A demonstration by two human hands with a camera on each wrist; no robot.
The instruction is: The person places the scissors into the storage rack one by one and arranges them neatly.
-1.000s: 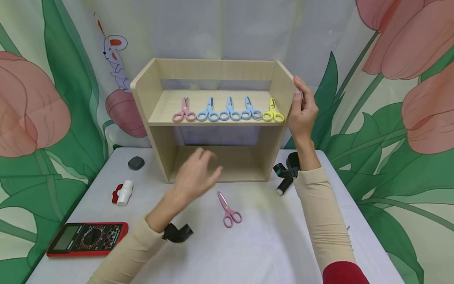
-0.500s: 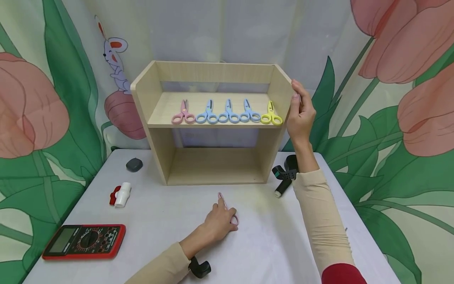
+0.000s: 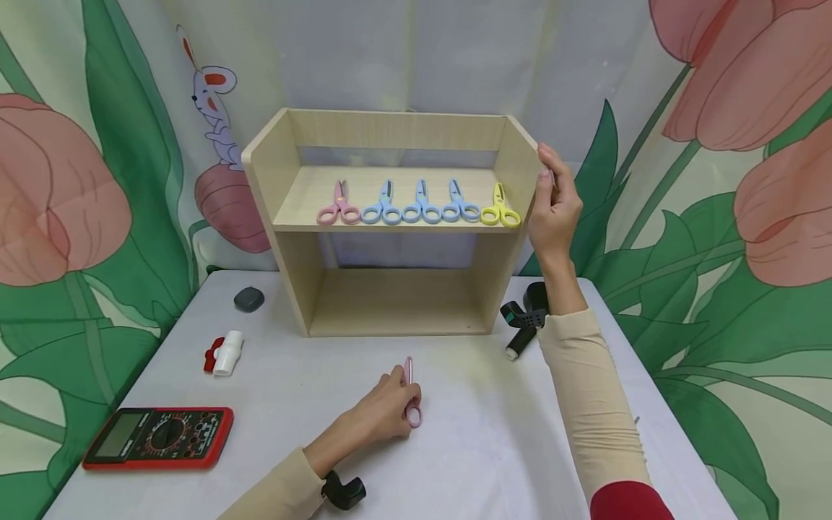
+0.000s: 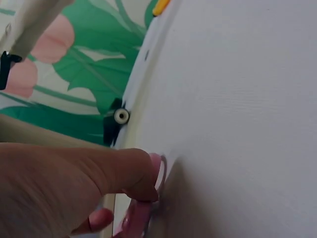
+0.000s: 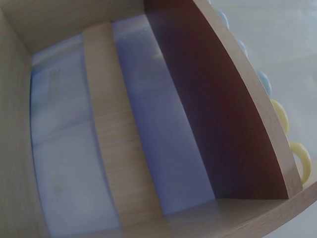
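On the white tabletop, my left hand (image 3: 385,409) pinches pink scissors (image 4: 134,219) between thumb and fingers. Their blades point toward the shelf and a finger ring shows beside the thumb; the hand covers their middle. My right hand (image 3: 555,204) grips the front edge of the right side panel of a light wooden two-tier shelf (image 3: 396,131). Along its upper board lie another pair of pink scissors (image 3: 341,195), several blue scissors (image 3: 422,193) in a row and yellow scissors (image 3: 499,195) at the right end. The right wrist view shows the shelf's lower compartment (image 5: 119,134), with the hand itself out of frame.
On the table's left are a red-and-black multimeter (image 3: 159,438), a white plastic valve with a red handle (image 3: 227,354) and a dark computer mouse (image 3: 249,299). A black device (image 3: 525,318) shows by the right forearm. Patterned curtain (image 3: 416,50) hangs close behind the shelf.
My left hand has come down from in front of the shelf to the table and taken hold of the pink scissors, turning them more upright in view. The right hand has stayed on the shelf.
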